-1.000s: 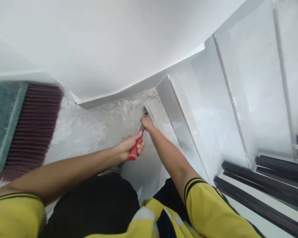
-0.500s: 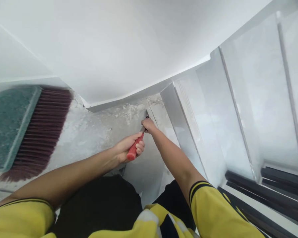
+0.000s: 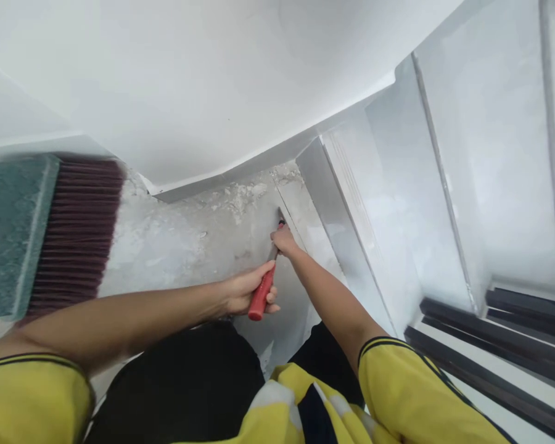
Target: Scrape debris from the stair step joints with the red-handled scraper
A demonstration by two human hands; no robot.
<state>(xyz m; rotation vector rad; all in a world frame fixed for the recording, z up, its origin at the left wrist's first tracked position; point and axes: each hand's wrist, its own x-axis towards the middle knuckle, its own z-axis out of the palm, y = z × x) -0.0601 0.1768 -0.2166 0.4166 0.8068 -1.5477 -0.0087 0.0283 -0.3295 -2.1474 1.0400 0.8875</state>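
A long-handled scraper [image 3: 261,296] with a red grip slants across the dusty step, its narrow dark blade end at the far end, close to a thin straight line on the surface. My left hand [image 3: 246,288] is wrapped around the red grip, whose butt points back at my body. Further up, my right hand [image 3: 283,239] closes around the shaft just behind the blade. Pale crumbled flakes [image 3: 245,196] lie along the foot of the white wall, beyond the blade. Whether the blade edge touches the surface is hard to tell.
On the left lies a broom with a green head [image 3: 9,234] and dark red bristles [image 3: 78,234]. A white wall [image 3: 203,92] rises ahead. Grey stair steps [image 3: 388,185] climb to the right, with dark bars [image 3: 499,351] at lower right. My knees are below.
Both hands have drawn the scraper back toward my body and slightly right, so its blade is further from the flakes. The view has shifted a little.
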